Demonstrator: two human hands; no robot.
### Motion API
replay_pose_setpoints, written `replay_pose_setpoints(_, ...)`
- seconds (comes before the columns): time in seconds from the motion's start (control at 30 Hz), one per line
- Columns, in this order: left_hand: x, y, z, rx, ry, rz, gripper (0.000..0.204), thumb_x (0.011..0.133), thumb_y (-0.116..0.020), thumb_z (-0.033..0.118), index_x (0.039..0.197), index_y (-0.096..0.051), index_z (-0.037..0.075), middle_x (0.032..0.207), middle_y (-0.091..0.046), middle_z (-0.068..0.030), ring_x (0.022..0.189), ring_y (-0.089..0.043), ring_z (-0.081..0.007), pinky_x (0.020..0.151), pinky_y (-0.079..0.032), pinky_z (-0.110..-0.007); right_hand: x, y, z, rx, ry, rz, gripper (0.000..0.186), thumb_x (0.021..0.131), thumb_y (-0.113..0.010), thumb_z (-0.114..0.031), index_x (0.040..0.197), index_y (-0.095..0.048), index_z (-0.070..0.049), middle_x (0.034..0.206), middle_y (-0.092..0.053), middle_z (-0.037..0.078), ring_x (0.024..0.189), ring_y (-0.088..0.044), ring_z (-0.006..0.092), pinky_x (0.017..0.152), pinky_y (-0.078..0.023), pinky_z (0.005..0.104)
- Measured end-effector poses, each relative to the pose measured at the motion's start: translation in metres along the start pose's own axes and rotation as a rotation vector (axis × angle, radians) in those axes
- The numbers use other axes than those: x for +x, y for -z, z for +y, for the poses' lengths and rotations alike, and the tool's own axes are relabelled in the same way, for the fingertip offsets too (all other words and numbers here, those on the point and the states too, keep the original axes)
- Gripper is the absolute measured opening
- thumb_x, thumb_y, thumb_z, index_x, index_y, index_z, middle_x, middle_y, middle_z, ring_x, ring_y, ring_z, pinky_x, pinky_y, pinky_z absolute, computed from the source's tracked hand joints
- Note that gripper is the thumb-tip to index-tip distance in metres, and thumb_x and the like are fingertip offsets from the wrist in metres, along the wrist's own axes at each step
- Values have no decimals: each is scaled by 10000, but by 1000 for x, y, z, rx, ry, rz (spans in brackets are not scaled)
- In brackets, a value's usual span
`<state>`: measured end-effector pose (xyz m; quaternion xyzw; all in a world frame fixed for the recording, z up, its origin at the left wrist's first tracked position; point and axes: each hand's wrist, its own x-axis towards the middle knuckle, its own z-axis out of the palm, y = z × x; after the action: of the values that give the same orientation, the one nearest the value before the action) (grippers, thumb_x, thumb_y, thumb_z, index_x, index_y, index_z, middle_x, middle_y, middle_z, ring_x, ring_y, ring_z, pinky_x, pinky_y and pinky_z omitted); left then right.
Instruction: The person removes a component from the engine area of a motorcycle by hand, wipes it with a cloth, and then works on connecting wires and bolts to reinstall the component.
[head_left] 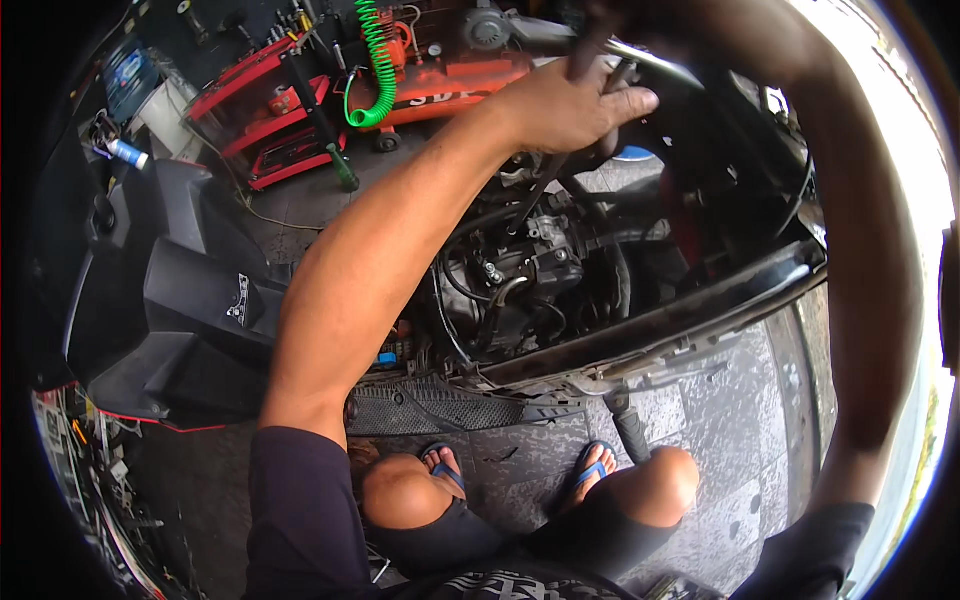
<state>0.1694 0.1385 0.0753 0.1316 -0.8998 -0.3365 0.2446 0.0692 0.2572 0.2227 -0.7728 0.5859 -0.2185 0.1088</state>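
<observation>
My left hand (575, 108) is closed over the top of a long, thin-shafted wrench (537, 192), thumb stretched to the right. The shaft slants down to the bare scooter engine (540, 255); whether its tip is seated on a bolt cannot be made out. Above and to the right, at the top edge, my right hand (690, 28) is dark and smeared, with its fingers close to the left hand. What those fingers hold, if anything, is hidden. Hoses and cables surround the engine within the scooter's dark frame (660, 330).
An orange-red air compressor (440, 90) with a coiled green hose (376, 60) stands behind. Left of it is a red tool cart (255, 100). The scooter's black front panels (200, 290) fill the left side, and its footboard (430, 408) lies before my knees.
</observation>
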Motion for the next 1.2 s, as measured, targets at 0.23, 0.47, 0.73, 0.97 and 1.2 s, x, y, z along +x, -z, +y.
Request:
replay_pose_setpoints(0.23,-8,8,-10,-162,55,36,445,1001,-590,441,815,-670,44,620,-630,-28,615,-611,-121,622,-475,-317,4,2,1,-859,-241,-232,618,1063,-353,-523,1286,-599,-1,909,-716,136,881,-677,220,816,-533,388)
replay_pose_setpoints(0.47,-8,0,13,-3,54,34,463,1003,-587,435,801,-671,28,602,-632,-31,582,-602,-133,597,-483,-347,7,16,61,-590,-110,-138,590,1079,-325,-500,1211,-659,-32,849,-691,85,804,-645,203,831,-522,388)
replay_pose_setpoints(0.73,3,-18,19,50,-70,-24,496,985,-587,438,801,-697,-9,698,-700,-140,759,-702,-292,780,-531,-425,3,17,46,-614,0,-143,365,1054,-454,-295,1130,-668,-9,1001,-715,166,830,-653,255,795,-518,407)
replay_pose_setpoints(0.97,-6,-21,12,55,11,-24,526,993,-579,464,705,-659,32,603,-640,-76,614,-647,-157,620,-505,-340,-23,-13,-17,-48,-259,99,297,953,-584,-245,1118,-676,-14,949,-709,147,786,-616,221,757,-505,343)
replay_pose_setpoints(1.2,-13,-7,-16,1,79,48,436,1004,-564,433,995,-650,6,630,-657,-83,597,-654,-182,640,-528,-358,-32,16,46,-550,462,-71,325,903,-702,-213,1209,-687,-104,1093,-692,153,980,-676,337,881,-548,410)
